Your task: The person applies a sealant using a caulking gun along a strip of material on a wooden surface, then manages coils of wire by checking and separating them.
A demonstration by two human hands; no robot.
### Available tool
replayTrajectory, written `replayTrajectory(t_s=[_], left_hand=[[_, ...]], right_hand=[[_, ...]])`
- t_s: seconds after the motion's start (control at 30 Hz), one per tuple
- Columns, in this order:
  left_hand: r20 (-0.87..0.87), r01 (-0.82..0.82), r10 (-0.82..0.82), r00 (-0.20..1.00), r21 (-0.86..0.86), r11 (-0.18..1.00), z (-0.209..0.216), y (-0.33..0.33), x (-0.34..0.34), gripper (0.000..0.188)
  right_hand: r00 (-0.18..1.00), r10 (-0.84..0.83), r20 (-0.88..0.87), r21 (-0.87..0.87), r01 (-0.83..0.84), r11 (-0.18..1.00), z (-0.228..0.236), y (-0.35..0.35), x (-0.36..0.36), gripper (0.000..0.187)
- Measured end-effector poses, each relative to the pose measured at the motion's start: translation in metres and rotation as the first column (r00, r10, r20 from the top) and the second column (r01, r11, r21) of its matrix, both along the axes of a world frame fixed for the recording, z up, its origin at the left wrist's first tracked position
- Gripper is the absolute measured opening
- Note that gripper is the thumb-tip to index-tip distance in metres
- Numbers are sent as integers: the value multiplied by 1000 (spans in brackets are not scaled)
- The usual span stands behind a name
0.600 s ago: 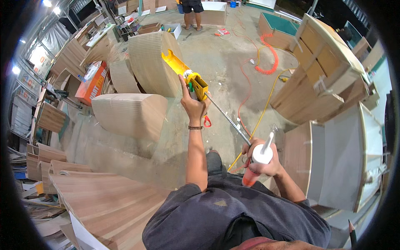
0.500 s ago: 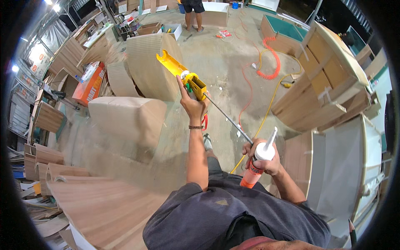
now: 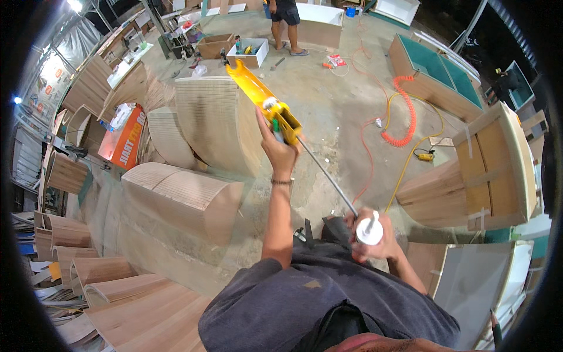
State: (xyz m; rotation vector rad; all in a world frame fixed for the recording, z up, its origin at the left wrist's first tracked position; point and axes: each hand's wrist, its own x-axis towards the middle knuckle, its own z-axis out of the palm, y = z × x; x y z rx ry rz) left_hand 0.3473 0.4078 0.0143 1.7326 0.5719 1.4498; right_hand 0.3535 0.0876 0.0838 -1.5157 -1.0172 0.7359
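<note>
My left hand (image 3: 280, 157) is closed around the handle of a yellow caulking gun (image 3: 253, 85), its index finger stretched along the frame. The open cradle points up and to the left, with no cartridge in it. A long metal rod (image 3: 327, 174) runs from the gun's rear down to my right hand (image 3: 384, 246). That hand grips a sealant cartridge (image 3: 368, 232) with a white top and nozzle, which faces up toward me. Fingers of the same hand are at the rod's end; whether they pinch it is partly hidden. My hand and the top cover most of the cartridge's body.
Curved ribbed wooden panels (image 3: 211, 117) stand to the left, beside an orange box (image 3: 124, 135). On the right are a wooden cabinet (image 3: 437, 185), a coiled orange air hose (image 3: 404, 136) and a yellow cord (image 3: 404, 176). Another person (image 3: 285, 26) stands at the far side.
The cartridge has tipped so its top faces me, and my right hand sits slightly lower. The gun has shifted a little right and down. The view has shifted, and the other person's legs have moved apart.
</note>
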Motion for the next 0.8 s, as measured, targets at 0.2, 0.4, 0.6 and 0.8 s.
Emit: replayTrajectory(t_s=[0.2,0.4,0.6,0.8], left_hand=[[87,-65,72,994,-75,995,-20,118,117,114],[216,27,21,976,-217,976,-23,264,212,122],[109,-173,195,975,-185,967,0,367,306,122],[125,-217,228,966,-91,972,-22,509,397,126]], right_hand=[[776,90,-624,201,48,979,-15,130,129,39],[824,162,543,131,-274,953,-2,267,271,34],[829,236,-507,147,-187,971,-13,376,399,26],[941,313,-129,73,-305,949,-27,490,523,29]])
